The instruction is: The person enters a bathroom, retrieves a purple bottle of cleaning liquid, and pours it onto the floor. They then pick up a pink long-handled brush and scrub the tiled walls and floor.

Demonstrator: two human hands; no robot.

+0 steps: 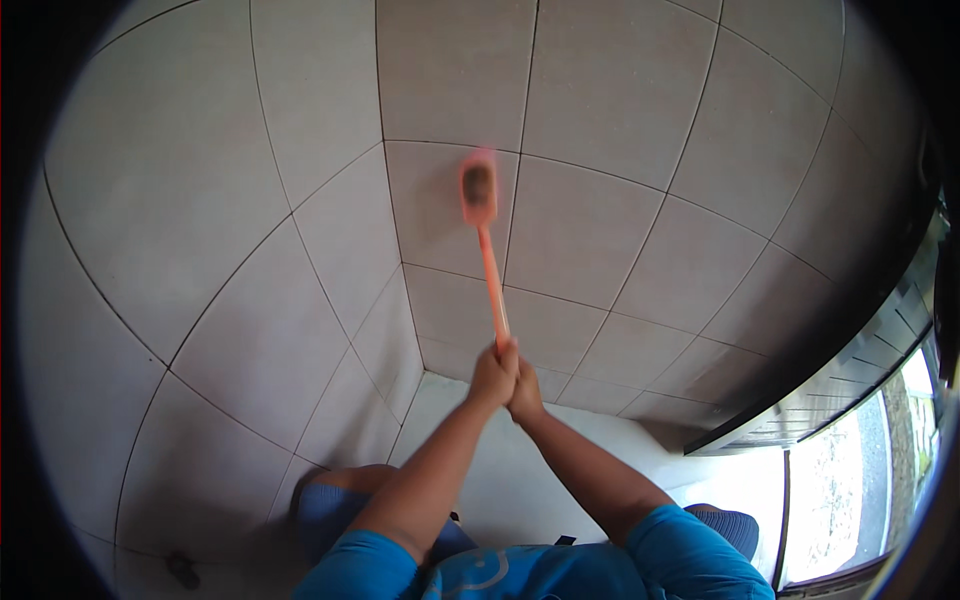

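Observation:
Both of my hands are wrapped round the handle of a long-handled brush [493,275], coloured orange-pink. My left hand [492,376] is closed at the handle's lower end. Close against it, my right hand [525,391] is closed too, its fingers partly hidden. The brush points up and away from me, its head over the tiled wall [590,220] ahead, left of a vertical joint. That head is pink, with a dark oval patch in its middle, and blurred. Whether it touches the tiles I cannot tell.
Another tiled wall [220,300] meets the first in a corner on the left. A pale floor [490,480] lies below my arms. To the right, a dark-edged slatted panel [830,400] curves past a bright opening [840,500]. A small dark object [182,570] sits at lower left.

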